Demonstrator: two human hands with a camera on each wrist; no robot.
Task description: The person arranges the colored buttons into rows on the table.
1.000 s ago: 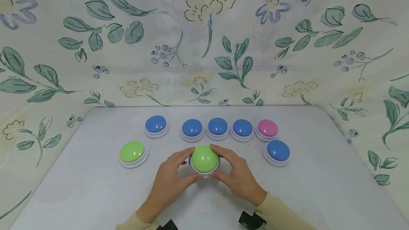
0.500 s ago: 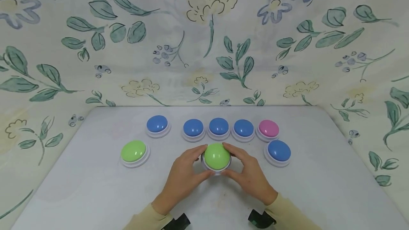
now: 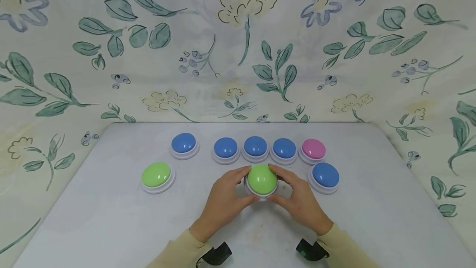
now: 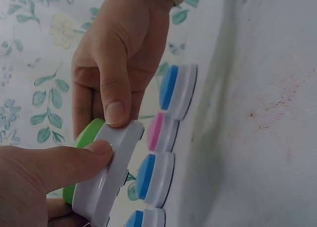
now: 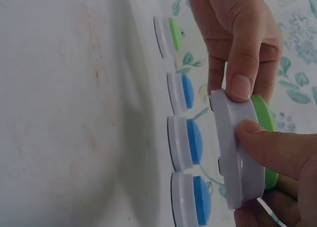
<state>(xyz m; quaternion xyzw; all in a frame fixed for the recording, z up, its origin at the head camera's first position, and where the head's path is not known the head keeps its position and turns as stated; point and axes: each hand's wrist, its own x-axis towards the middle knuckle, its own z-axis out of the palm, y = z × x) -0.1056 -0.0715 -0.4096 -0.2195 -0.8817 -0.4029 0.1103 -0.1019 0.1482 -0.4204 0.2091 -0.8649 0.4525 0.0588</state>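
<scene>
Left hand point(image 3: 224, 198), right hand point(image 3: 303, 202) pinch round green-domed white plastic button point(image 3: 262, 180) above white bench point(image 3: 108, 222); seemingly positioning step; next, likely level lowering.

The central green button point(image 3: 262, 179) has a dome of smooth, glossy plastic that catches a bright highlight, and its white base point(image 4: 101, 190) looks like hard, smooth plastic with a milder sheen. The other green button point(image 3: 156, 174), the blue buttons point(image 3: 255, 147) and the pink button point(image 3: 313, 149) show the same shiny plastic domes over smooth white plastic rims. The white tabletop point(image 3: 111, 218) is mostly smooth and dull, faintly specked reddish-brown. The backdrop point(image 3: 223, 53) looks like matt printed cloth; the sleeves point(image 3: 182, 249) are matt fabric, and the material of the black wrist pieces point(image 3: 312, 250) is hard to tell
</scene>
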